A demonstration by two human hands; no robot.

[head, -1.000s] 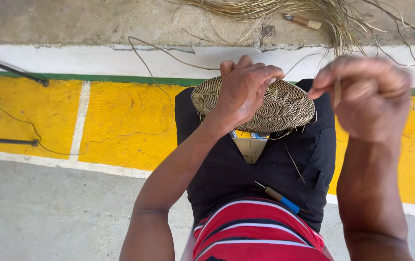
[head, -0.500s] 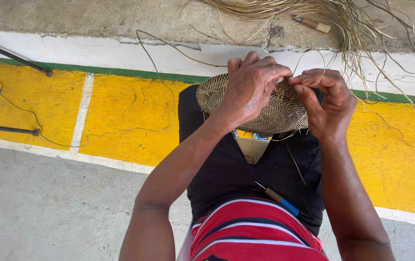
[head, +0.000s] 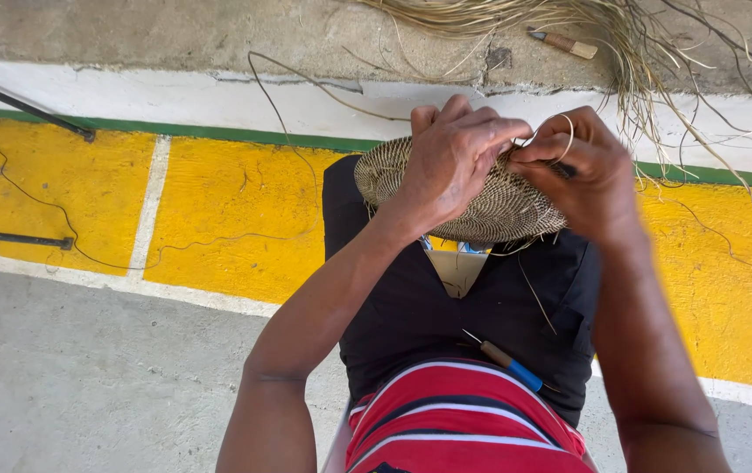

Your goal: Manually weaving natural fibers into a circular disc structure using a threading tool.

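Basket (head: 481, 206) sits under both hands' grip, on the lap.

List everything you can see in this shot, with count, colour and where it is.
Woven disc: one, tan, on the knees, under both hands.
Strand loop: one, pale, at the right hand's fingers.
Awl-like tool: one, blue and brown handle, on the lap.
Loose fibre bundle: one pile, straw-coloured, top right on the concrete.
Wooden-handled tool: one, brown, beside the fibres.
Dark rods: two, black, far left.
Left hand: on the disc.
Right hand: pinching the strand.
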